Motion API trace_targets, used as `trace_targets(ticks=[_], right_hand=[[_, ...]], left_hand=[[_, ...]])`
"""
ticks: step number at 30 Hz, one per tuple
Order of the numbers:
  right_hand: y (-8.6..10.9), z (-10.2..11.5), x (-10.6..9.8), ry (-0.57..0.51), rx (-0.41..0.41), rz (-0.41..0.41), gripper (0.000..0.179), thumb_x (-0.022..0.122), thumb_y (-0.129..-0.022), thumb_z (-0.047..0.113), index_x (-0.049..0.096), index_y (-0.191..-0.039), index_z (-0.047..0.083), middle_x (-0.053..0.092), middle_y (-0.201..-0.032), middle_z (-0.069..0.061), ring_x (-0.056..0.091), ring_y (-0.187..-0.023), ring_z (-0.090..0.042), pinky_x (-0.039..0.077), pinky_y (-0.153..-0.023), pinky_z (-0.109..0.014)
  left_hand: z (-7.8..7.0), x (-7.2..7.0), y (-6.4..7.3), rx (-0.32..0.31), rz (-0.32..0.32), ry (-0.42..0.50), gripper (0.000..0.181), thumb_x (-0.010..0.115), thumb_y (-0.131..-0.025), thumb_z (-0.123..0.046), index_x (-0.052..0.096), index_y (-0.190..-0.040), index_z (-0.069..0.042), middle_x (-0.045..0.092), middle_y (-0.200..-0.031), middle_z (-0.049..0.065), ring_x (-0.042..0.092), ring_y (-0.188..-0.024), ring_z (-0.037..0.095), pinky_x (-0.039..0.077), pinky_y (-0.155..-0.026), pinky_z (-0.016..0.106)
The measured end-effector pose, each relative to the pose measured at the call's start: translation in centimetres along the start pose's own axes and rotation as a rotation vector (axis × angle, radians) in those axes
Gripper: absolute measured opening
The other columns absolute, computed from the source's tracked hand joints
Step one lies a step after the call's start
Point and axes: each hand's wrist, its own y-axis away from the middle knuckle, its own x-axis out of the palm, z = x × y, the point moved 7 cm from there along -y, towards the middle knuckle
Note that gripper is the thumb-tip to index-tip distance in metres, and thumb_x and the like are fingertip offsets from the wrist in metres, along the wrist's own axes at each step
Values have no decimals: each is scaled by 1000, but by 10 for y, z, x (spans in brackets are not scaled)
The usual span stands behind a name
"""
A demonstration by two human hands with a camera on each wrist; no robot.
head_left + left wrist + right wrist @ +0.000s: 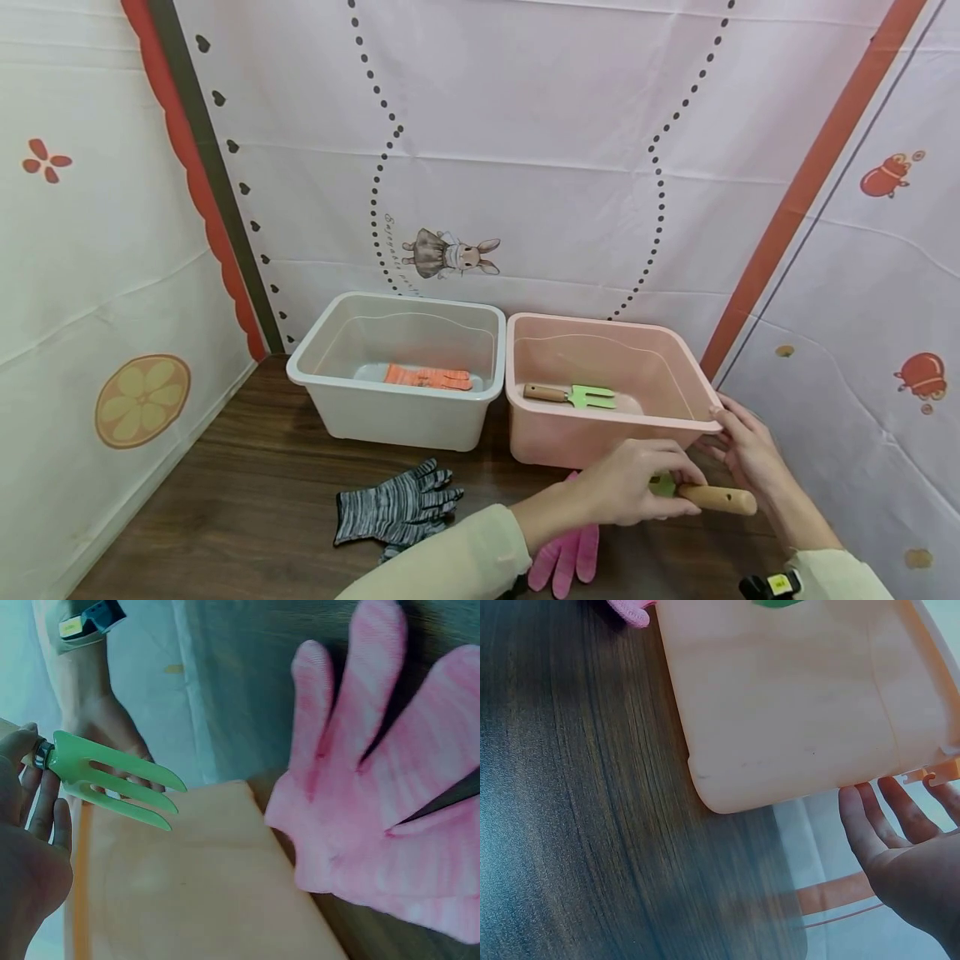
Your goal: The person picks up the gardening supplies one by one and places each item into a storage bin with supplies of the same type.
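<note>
My left hand (637, 483) holds a hand fork (112, 776) near the neck, where the wooden handle meets three green tines. The handle end points right in the head view. The tines overlap the outer wall of the pink bin (562, 437) in the left wrist view. At that bin's right front corner, my right hand (753, 458) touches the outer side and rim with spread, fairly straight fingers (907, 814). Inside the pink bin lies another green hand fork (592, 397) with a wooden handle. Pink gloves (566, 560) lie under my left forearm, partly hidden by it.
Left of the pink bin stands a white bin (405, 412) with orange gloves (427, 377) inside. Grey-and-black striped gloves (393, 508) lie on the dark wooden table (247, 492) in front of it. Printed cloth (525, 125) hangs behind and at both sides.
</note>
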Motion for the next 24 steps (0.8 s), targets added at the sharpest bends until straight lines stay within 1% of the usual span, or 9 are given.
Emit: trace_targets(ticks=[3, 6, 8, 10, 15, 18, 21, 24], right_hand=[[-1, 1, 1, -25, -2, 6, 28, 46, -115, 18, 64, -127, 36, 73, -114, 16, 72, -100, -4, 64, -80, -27], [-1, 0, 0, -40, 21, 5, 28, 47, -115, 19, 65, -124, 38, 73, -113, 15, 72, -100, -5, 64, -80, -28], [-1, -1, 0, -41, 43, -1, 25, 49, -114, 21, 64, -126, 37, 73, -113, 16, 72, -101, -4, 64, -81, -28], [0, -2, 0, -43, 53, -1, 24, 49, -114, 22, 63, -128, 37, 73, -114, 17, 72, -101, -4, 64, -82, -28], [1, 0, 1, -50, 16, 29, 28, 46, -115, 19, 62, -131, 35, 73, -116, 14, 73, -102, -6, 64, -83, -29], [1, 1, 1, -26, -4, 30, 28, 45, -115, 18, 60, -133, 34, 73, -116, 14, 73, -101, -6, 64, -83, -28], [2, 1, 0, 2, -4, 23, 28, 45, -116, 20, 56, -139, 31, 72, -117, 17, 72, -102, -4, 64, -82, -27], [1, 1, 0, 14, 0, 18, 31, 45, -116, 21, 51, -146, 25, 72, -118, 18, 72, -103, -4, 63, -83, -27]], left_hand=[[-3, -6, -3, -3, -8, 3, 24, 85, -94, -27, 76, -114, -17, 66, -106, -12, 49, -94, -13, 44, -85, 1], [-4, -11, -4, -13, -8, 2, 24, 85, -94, -28, 76, -114, -17, 66, -106, -13, 49, -94, -13, 43, -84, 0], [-4, -14, -4, -20, -11, 8, 24, 85, -94, -27, 76, -114, -17, 66, -106, -12, 49, -93, -14, 43, -84, 0], [-3, -16, -4, -26, -12, -4, 24, 85, -94, -28, 76, -113, -17, 65, -105, -13, 49, -93, -15, 43, -85, 0], [1, -18, -4, -45, -9, -32, 24, 86, -93, -29, 76, -112, -18, 64, -103, -15, 48, -92, -16, 44, -86, 0], [4, -18, -3, -60, 2, -35, 24, 85, -93, -29, 76, -113, -18, 63, -103, -16, 47, -92, -16, 43, -86, 0], [6, -17, -1, -70, 10, -35, 24, 85, -94, -29, 76, -114, -19, 62, -103, -17, 47, -93, -15, 42, -86, 0], [8, -18, 0, -83, 11, -23, 24, 85, -94, -29, 76, -114, -19, 61, -102, -17, 47, -92, -16, 42, -85, 0]])
